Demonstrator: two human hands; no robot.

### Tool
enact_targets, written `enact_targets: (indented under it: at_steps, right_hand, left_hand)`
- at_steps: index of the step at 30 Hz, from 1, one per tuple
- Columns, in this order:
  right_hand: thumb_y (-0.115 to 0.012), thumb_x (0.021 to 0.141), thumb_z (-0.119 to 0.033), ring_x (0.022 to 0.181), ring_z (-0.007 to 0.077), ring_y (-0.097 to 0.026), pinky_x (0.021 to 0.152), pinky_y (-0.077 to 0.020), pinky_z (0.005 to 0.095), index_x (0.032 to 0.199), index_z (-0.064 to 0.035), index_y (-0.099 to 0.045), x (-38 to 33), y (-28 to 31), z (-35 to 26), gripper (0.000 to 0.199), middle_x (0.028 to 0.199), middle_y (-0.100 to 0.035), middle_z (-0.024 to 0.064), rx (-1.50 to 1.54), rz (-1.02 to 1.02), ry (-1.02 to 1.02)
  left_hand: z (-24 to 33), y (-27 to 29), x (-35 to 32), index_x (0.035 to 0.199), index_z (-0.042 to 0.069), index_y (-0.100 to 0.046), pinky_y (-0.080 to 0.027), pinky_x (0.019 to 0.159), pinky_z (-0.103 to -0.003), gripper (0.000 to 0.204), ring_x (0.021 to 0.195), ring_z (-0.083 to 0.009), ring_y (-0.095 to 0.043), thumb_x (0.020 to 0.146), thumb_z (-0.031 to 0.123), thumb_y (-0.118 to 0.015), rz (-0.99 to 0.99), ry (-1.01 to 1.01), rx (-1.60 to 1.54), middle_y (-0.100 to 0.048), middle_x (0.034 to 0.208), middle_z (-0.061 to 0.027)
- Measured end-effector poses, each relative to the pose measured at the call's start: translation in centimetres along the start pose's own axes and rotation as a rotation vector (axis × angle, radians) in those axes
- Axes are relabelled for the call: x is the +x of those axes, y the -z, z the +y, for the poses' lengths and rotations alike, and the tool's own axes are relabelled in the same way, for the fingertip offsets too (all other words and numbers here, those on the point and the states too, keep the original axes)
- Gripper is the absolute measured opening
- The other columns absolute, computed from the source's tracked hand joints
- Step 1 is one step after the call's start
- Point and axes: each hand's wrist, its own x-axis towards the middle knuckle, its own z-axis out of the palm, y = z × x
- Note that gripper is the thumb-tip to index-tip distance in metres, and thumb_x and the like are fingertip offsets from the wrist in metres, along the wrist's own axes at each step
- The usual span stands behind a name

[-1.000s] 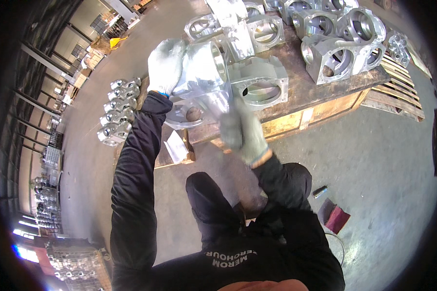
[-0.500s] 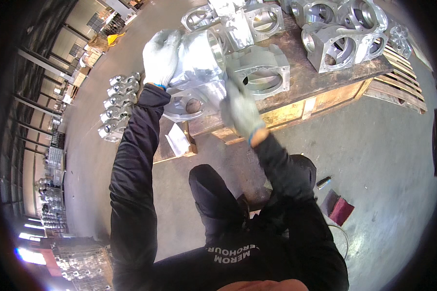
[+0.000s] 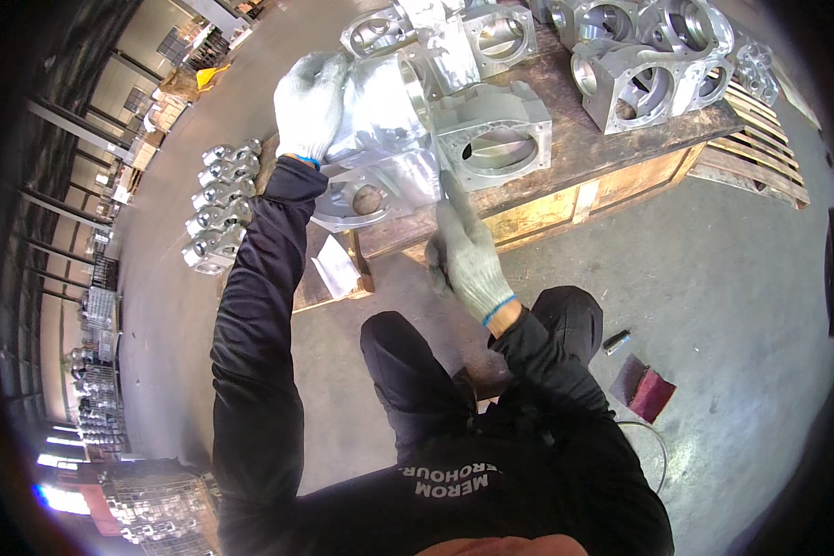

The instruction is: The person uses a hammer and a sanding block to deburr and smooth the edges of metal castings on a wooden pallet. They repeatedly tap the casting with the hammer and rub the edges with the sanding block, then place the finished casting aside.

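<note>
My left hand (image 3: 308, 109), in a white knit glove, curls over the left side of a shiny silver metal casting (image 3: 380, 111) with a large round bore. Its fingers are closed on the casting. The casting rests at the table edge above a lower ring-shaped opening. Beside its lower right edge is my right hand (image 3: 468, 252), also gloved. Its fingers stretch up along that edge, with the thumb apart. Whether anything thin lies under those fingers is hidden. A similar casting (image 3: 496, 134) stands just to the right.
More castings (image 3: 653, 79) stand on the wooden workbench (image 3: 565, 167). A white paper (image 3: 336, 267) lies on a small wooden piece at its near left. Beyond is a wooden pallet (image 3: 755, 157). Castings (image 3: 218, 208) line the left floor; a red pad (image 3: 651, 396) lies at right.
My right hand has moved down and slightly right along the casting's edge, its blur gone. My left hand stays on the casting. The view has shifted slightly.
</note>
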Motion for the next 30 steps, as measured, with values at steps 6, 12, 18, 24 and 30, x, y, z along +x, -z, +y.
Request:
enact_targets:
  at_steps: [6,12,18,24,30]
  right_hand:
    - [-0.047,0.106,-0.030,0.070,0.0155,-0.059,0.061,-0.0493,0.0316,0.157,-0.0072,-0.038,-0.2,0.0,-2.1,0.056,0.099,-0.066,0.0127,0.139,-0.085,-0.323]
    - [-0.048,0.105,-0.028,0.061,0.0133,-0.054,0.055,-0.0511,0.0305,0.156,-0.0090,-0.038,0.3,0.1,-1.3,0.055,0.094,-0.064,0.0120,-0.030,-0.044,0.147]
    - [-0.050,0.105,-0.032,0.070,0.0105,-0.058,0.059,-0.0501,0.0256,0.150,-0.0111,-0.046,-1.3,0.1,-2.5,0.050,0.092,-0.060,0.0031,0.657,-0.093,-0.403]
    - [-0.055,0.104,-0.047,0.047,0.0042,-0.036,0.039,-0.0309,0.0203,0.115,-0.0123,-0.057,0.3,-1.2,-4.7,0.036,0.066,-0.037,-0.0073,1.375,-0.216,-0.507]
    - [-0.057,0.102,-0.051,0.048,0.0076,-0.040,0.041,-0.0345,0.0230,0.101,-0.0112,-0.053,-0.8,-2.7,-5.6,0.040,0.068,-0.041,-0.0031,1.321,-0.198,-0.441]
  left_hand:
    - [0.0,0.3,0.1,0.113,0.001,-0.074,-0.052,0.085,-0.031,0.027,0.094,-0.0222,-0.070,0.098,0.016,-0.057,-0.034,-0.062,0.114,-0.074,0.106,-0.0134]
    - [-0.4,-0.2,0.3,0.103,-0.004,-0.073,-0.052,0.075,-0.031,0.025,0.080,-0.0169,-0.069,0.094,0.019,-0.069,0.024,-0.081,-0.051,-0.076,0.090,-0.0152]
    - [-0.1,0.0,0.2,0.114,-0.002,-0.074,-0.051,0.087,-0.028,0.028,0.095,-0.0162,-0.067,0.100,0.017,-0.058,-0.024,0.025,0.012,-0.075,0.107,-0.0101]
    - [0.6,0.1,0.0,0.111,-0.002,-0.075,-0.051,0.088,-0.029,0.027,0.097,-0.0169,-0.067,0.099,0.014,-0.058,-0.028,0.038,0.004,-0.074,0.107,-0.0119]
    - [0.3,-0.1,0.2,0.107,-0.005,-0.072,-0.052,0.077,-0.029,0.023,0.084,-0.0136,-0.066,0.097,0.015,-0.066,0.021,-0.061,-0.046,-0.075,0.093,-0.0117]
